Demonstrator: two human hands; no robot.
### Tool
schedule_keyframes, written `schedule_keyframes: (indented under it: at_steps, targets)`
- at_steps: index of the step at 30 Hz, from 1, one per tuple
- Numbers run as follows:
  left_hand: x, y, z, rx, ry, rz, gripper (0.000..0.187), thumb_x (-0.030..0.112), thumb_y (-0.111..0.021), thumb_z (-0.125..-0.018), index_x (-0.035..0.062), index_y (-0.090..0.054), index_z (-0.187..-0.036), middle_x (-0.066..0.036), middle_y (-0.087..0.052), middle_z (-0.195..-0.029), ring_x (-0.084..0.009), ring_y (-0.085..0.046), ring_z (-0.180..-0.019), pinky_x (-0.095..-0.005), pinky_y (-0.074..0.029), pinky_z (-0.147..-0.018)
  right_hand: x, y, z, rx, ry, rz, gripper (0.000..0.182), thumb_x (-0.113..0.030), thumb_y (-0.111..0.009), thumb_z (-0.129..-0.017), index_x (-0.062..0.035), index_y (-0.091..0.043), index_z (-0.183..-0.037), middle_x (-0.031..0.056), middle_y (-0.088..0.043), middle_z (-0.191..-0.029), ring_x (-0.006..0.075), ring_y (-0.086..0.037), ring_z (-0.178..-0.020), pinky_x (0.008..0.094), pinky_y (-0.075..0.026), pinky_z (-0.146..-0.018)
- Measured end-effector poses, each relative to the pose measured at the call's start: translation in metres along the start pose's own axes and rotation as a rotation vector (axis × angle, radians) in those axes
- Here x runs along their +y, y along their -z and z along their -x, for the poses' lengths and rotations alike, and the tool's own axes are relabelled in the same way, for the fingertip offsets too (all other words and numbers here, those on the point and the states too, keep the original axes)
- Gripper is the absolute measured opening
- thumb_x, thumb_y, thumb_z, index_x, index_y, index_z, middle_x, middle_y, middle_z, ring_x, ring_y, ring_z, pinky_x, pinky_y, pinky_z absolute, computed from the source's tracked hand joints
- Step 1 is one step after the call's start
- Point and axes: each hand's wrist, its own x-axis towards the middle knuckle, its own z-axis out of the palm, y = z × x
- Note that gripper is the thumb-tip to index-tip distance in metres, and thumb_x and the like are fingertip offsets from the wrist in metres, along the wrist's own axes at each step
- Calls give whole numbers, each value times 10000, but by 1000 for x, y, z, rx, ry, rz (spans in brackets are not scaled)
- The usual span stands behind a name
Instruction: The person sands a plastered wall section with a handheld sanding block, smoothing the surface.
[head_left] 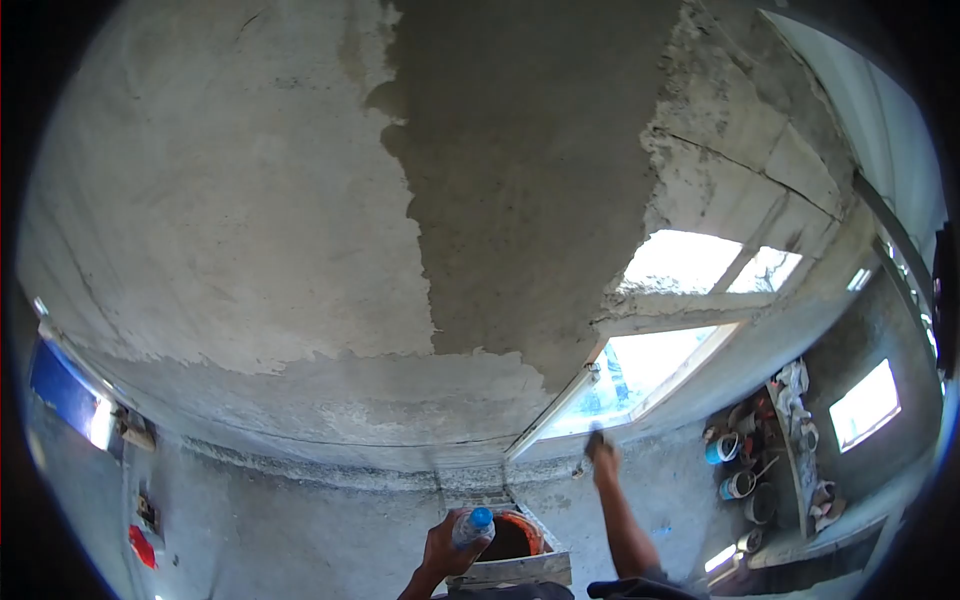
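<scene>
My left hand point(446, 548) is closed around a clear plastic bottle point(468, 530) with a blue cap, held at the bottom centre. Just right of the bottle is an orange-rimmed bucket point(534, 528) with dark contents, beside a wooden board point(515, 570). My right hand point(603, 460) reaches forward in front of the lower window, its fingers closed. Something small and dark shows at its top, too blurred to name. Ahead stands a wall with a dark, wet-looking strip of plaster point(530, 180) between a lighter smooth area point(230, 200) and rough patches.
A bright framed window point(640, 375) and broken openings point(685, 262) are in the wall at right. Several buckets point(738, 486) stand by a cluttered shelf point(795, 450) on the right. A red item point(141, 547) lies at the far left on the grey floor point(300, 530).
</scene>
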Motion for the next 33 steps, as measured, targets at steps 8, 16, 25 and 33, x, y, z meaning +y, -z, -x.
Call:
schedule_keyframes:
  at_steps: [8, 16, 25, 33]
  targets:
    - [-6, -3, 4, 90, -87, 30, 577, 380, -761, -699, 67, -508, -1113, -143, -659, -918, -313, -666, -841, -385, -534, -742, -460, -100, 23, 408, 1614, -31, 463, 20, -529, -807, -60, -509, -1263, 170, -528, -1258, 335, -493, -1181, 370, -439, -961]
    - [-6, 2, -7, 145, -121, 98, 561, 347, -775, -683, 57, -520, -1090, -135, -662, -880, -281, -675, -813, -373, -539, -718, -469, -160, 15, 405, 1775, 176, 404, -34, -524, -851, -60, -519, -1254, 191, -530, -1243, 335, -505, -1162, 396, -426, -994]
    - [40, 44, -36, 222, -201, 302, 607, 422, -726, -715, -21, -525, -1079, -133, -637, -885, -210, -639, -798, -331, -502, -735, -503, -149, 3, 528, 1751, 74, 590, 42, -594, -719, -64, -471, -1286, 154, -483, -1304, 365, -462, -1192, 417, -438, -983]
    - [36, 52, -38, 274, -219, 282, 598, 405, -728, -700, -13, -530, -1080, -133, -640, -888, -212, -645, -819, -340, -508, -749, -484, -140, 18, 392, 1714, -128, 446, 3, -590, -793, -99, -554, -1226, 161, -531, -1247, 351, -499, -1156, 402, -462, -955]
